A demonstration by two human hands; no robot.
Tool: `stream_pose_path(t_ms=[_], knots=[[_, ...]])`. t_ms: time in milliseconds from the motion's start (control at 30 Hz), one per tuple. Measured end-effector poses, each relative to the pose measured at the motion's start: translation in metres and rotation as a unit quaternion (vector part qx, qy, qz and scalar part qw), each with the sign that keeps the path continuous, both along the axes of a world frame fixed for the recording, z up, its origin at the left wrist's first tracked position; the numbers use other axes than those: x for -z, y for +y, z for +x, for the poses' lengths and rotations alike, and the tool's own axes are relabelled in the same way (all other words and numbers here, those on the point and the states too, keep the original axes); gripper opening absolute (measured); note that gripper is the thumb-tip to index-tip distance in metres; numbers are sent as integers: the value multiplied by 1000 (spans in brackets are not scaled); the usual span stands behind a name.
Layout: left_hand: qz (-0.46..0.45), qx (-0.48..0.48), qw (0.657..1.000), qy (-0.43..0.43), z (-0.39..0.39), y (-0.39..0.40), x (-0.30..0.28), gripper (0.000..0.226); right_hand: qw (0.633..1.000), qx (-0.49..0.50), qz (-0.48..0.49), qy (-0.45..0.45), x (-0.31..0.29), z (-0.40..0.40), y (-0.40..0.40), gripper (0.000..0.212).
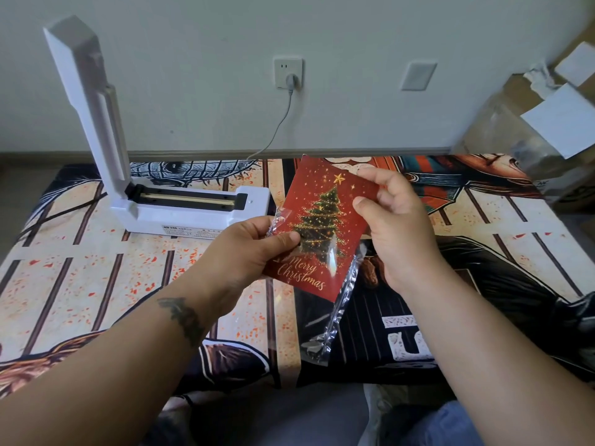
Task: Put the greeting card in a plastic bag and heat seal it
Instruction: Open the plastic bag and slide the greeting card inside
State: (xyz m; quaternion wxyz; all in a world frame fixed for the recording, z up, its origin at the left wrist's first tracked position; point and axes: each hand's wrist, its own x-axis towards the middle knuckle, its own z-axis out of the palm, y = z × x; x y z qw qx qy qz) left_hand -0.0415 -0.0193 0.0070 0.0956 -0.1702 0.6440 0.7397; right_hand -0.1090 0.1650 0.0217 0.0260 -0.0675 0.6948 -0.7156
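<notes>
A red greeting card, printed with a decorated tree and the words "Merry Christmas", is being held above a table draped in a boldly printed cloth. The card's lower part is being shown already inside a clear plastic bag, while its upper part is standing out of the bag's mouth. The bag's left edge and the card are being pinched together by the left hand, thumb on top. The card's upper right edge is being gripped by the right hand, between thumb and fingertips. The two hands are being kept apart, one on each side of the card, and the bag's free end is hanging down toward the person's lap.

A white heat sealer is being seen on the table at the left, just behind the left hand, its arm raised upright. A grey cord is being run up to a wall socket behind the table. Cardboard boxes are being glimpsed at the far right.
</notes>
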Motion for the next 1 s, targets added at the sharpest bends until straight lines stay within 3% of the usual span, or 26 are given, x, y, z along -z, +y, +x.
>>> stream_pose_path(t_ms=[633,800,1000], knots=[[46,-17,999,-3,2,4,-7,9,998,-34,45,-34,4,4,-3,30],[53,-26,998,-3,1,5,-8,8,997,-48,50,-42,3,7,-4,15],[78,-38,996,-2,2,7,-11,9,993,-96,46,-52,1,8,-3,37]])
